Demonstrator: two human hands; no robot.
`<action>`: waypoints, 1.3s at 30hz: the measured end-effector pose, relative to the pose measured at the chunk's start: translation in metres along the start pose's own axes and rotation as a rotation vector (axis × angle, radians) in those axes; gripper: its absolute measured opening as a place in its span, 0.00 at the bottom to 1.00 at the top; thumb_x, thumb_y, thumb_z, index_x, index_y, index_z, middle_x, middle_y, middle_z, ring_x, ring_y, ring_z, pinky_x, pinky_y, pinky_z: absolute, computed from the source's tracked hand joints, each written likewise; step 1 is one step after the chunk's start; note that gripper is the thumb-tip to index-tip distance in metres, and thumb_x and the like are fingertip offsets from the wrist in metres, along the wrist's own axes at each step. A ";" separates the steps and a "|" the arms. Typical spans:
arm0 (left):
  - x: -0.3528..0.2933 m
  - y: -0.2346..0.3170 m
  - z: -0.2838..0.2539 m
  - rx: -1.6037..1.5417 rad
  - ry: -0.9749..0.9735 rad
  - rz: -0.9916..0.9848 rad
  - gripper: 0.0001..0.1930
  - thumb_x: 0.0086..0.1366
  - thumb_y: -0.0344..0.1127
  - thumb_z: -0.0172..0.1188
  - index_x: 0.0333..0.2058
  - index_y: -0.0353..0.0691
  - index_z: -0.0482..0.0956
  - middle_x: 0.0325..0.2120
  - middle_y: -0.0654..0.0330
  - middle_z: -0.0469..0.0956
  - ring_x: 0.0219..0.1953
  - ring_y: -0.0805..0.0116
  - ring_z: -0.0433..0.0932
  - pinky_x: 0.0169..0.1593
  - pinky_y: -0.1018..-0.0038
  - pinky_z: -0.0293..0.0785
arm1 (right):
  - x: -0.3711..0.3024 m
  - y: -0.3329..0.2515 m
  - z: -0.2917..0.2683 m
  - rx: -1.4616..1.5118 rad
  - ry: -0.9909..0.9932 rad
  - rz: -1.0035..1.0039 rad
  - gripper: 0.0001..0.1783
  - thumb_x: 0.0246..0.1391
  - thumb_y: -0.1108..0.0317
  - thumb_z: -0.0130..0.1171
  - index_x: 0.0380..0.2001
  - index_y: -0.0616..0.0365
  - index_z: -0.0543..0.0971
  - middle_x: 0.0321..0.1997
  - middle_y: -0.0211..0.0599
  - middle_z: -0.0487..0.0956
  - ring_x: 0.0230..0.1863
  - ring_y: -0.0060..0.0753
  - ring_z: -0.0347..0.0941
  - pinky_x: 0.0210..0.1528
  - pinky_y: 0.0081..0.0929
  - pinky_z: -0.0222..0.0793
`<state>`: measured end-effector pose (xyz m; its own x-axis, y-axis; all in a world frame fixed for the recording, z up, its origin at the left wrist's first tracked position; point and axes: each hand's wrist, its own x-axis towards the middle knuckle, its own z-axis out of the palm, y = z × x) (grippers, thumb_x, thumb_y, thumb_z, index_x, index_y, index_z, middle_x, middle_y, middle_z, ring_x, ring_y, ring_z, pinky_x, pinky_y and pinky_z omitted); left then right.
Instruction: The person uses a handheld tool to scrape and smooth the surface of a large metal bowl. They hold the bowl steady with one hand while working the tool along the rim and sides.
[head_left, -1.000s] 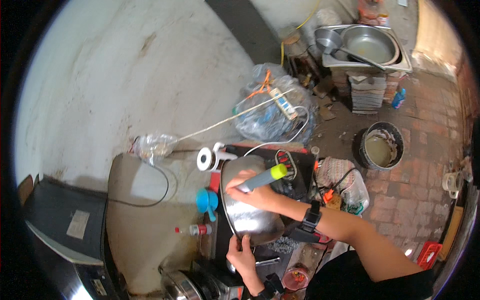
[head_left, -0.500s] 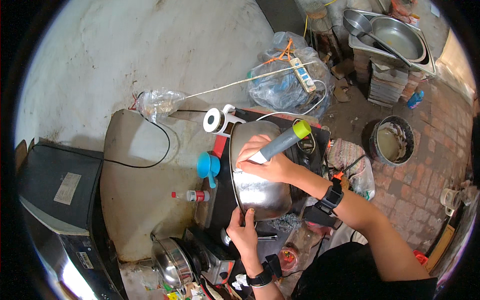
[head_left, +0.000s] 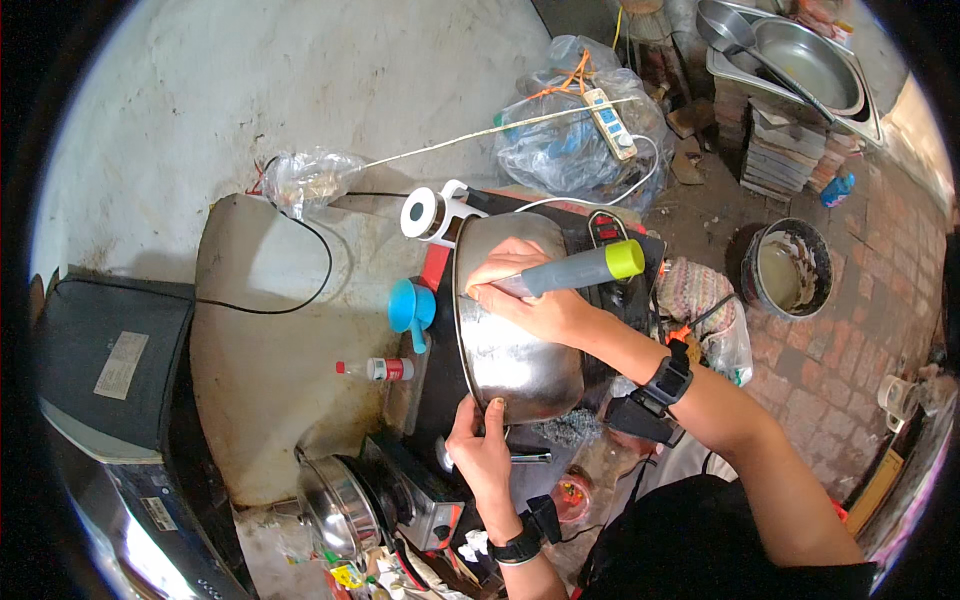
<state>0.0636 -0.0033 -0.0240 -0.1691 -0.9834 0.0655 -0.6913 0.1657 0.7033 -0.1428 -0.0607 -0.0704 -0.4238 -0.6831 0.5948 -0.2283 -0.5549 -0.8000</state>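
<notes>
A shiny steel pot [head_left: 520,370] lies tipped on its side on the dark countertop, its rim facing left and its outer wall toward me. My left hand [head_left: 482,448] grips the near part of that rim, thumb over the edge. Closed around a grey-handled tool with a lime-green end [head_left: 585,270], my right hand [head_left: 540,308] rests against the pot's upper wall. The fingers hide the tool's working end, so its kind cannot be told. Just below the pot is a grey steel-wool scourer [head_left: 570,428].
A blue dipper [head_left: 412,305], a red-capped bottle [head_left: 376,370] and a white jug [head_left: 432,214] stand left of the pot. A lidded steel pot [head_left: 340,508] sits lower left. A power strip [head_left: 610,125] lies on plastic bags; a bucket [head_left: 787,270] stands on the brick floor.
The tool's handle has swung from slanting upward to lying flatter, its green end farther right. My right hand stays on the pot's wall, my left hand on its rim. The whole view has shifted slightly.
</notes>
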 end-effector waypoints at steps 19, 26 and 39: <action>0.000 0.001 0.001 -0.042 0.004 -0.020 0.13 0.65 0.28 0.63 0.46 0.29 0.79 0.31 0.58 0.83 0.33 0.75 0.77 0.39 0.74 0.75 | 0.005 -0.003 -0.008 -0.023 -0.128 -0.082 0.05 0.55 0.66 0.62 0.31 0.54 0.83 0.32 0.30 0.82 0.40 0.36 0.74 0.53 0.39 0.62; 0.000 0.002 0.001 -0.004 -0.004 -0.046 0.13 0.65 0.28 0.63 0.47 0.28 0.78 0.32 0.57 0.83 0.34 0.74 0.77 0.40 0.74 0.75 | 0.000 -0.001 0.000 -0.023 -0.142 -0.066 0.06 0.53 0.61 0.65 0.31 0.47 0.84 0.35 0.24 0.82 0.44 0.32 0.74 0.65 0.43 0.56; 0.003 0.001 0.002 0.021 0.030 0.014 0.13 0.64 0.29 0.64 0.46 0.28 0.79 0.28 0.61 0.82 0.30 0.77 0.74 0.37 0.76 0.74 | -0.003 0.004 0.006 0.005 -0.002 -0.035 0.04 0.54 0.66 0.63 0.32 0.51 0.84 0.34 0.26 0.83 0.45 0.33 0.75 0.65 0.44 0.56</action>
<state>0.0610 -0.0059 -0.0238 -0.1575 -0.9828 0.0964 -0.7035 0.1802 0.6875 -0.1373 -0.0635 -0.0746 -0.4136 -0.6645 0.6224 -0.2387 -0.5806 -0.7784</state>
